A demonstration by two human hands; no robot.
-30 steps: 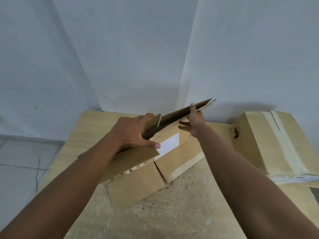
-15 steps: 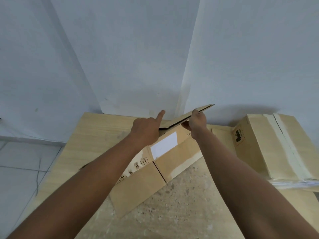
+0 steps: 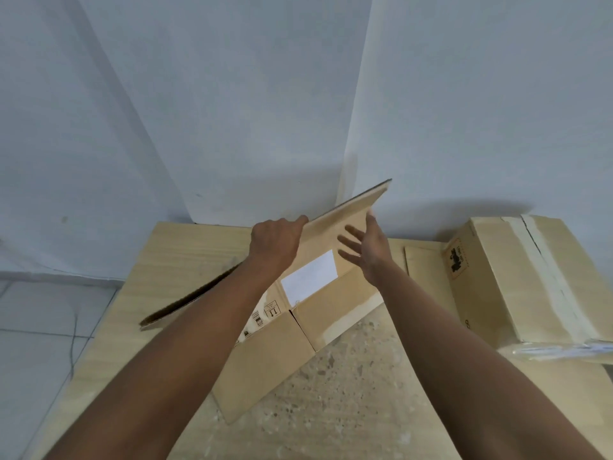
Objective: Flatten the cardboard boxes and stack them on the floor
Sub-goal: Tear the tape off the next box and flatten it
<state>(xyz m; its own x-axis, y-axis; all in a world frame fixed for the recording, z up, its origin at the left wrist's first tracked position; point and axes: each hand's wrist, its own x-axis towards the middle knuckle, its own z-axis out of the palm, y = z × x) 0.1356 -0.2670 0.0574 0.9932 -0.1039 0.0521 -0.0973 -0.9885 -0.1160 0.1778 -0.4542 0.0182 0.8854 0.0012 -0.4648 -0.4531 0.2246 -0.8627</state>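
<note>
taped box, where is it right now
In the head view the taped box sits at the right edge of the table, near the wall, to the right of the right hand and the collapsed box that both hands work on.

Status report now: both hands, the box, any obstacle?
Left hand grips flattened box top edge. Right hand open, flat on it. Taped box beside.

Left forearm (image 3: 185, 330) hides part of the flattened box (image 3: 335, 227) — its printed symbols (image 3: 265, 315) too small to read. Taped box (image 3: 530, 277) cut off at right edge — stamp (image 3: 457, 258) illegible.
</note>
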